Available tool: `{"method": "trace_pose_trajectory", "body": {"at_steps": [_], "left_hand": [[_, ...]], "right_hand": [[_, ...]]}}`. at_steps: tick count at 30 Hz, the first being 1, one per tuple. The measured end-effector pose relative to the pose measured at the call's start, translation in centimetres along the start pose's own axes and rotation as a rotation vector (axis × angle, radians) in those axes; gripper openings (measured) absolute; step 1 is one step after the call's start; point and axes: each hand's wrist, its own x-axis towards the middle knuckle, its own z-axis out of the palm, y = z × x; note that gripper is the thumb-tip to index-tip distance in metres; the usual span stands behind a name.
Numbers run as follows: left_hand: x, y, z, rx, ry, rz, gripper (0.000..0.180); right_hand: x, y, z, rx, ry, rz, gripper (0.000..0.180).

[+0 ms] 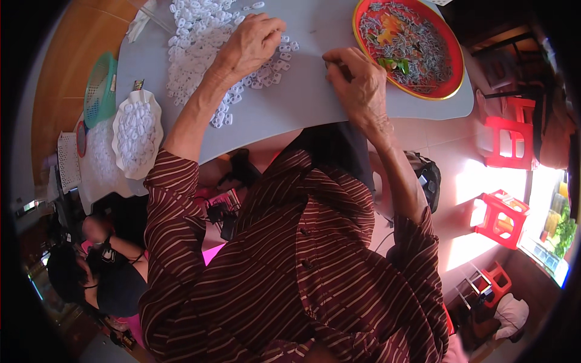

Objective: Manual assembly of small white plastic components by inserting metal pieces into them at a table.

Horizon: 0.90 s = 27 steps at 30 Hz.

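Note:
My left hand (253, 43) is over the right side of a heap of small white plastic pieces (196, 57), each with holes in it. Its fingers are curled together, and whatever they may hold is hidden. Just left of a round red tray (452, 60) with a yellow rim is my right hand (362, 81), its fingers bent in toward the thumb. What sits in that grip is too hidden to name. Many small grey metal screws (423, 45) are spread over the tray, with a green piece (394, 65) among them near my right hand.
A white scalloped dish (158, 136) of similar white pieces stands at the table's left edge, beside a green basket (100, 91). The grey tabletop (315, 91) curves toward me. Red stools (508, 142) stand on the right, and another person (115, 266) sits at lower left.

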Motion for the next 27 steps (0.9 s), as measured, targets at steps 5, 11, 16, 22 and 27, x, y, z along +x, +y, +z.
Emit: {"method": "trace_pose_trajectory", "body": {"at_steps": [5,11,16,22,27], "left_hand": [[-0.4,0.1,0.3,0.069,-0.053,-0.030,0.014],[-0.5,0.1,0.8,0.023,-0.025,-0.019,0.011],[-0.5,0.5,0.1,0.030,0.015,0.011,0.010],[-0.1,5.9,-0.4,-0.311,0.008,-0.131,0.009],[-0.7,8.4,0.4,-0.320,0.076,-0.117,0.012]], "right_hand": [[0.8,0.0,0.6,0.011,0.084,-0.050,0.012],[0.2,-0.1,0.5,-0.012,0.082,-0.106,0.012],[0.4,-0.6,0.2,0.062,0.072,-0.085,0.012],[0.2,0.2,0.0,0.262,0.142,-0.031,0.018],[0.4,0.1,-0.3,0.230,0.070,-0.122,0.022]]}}
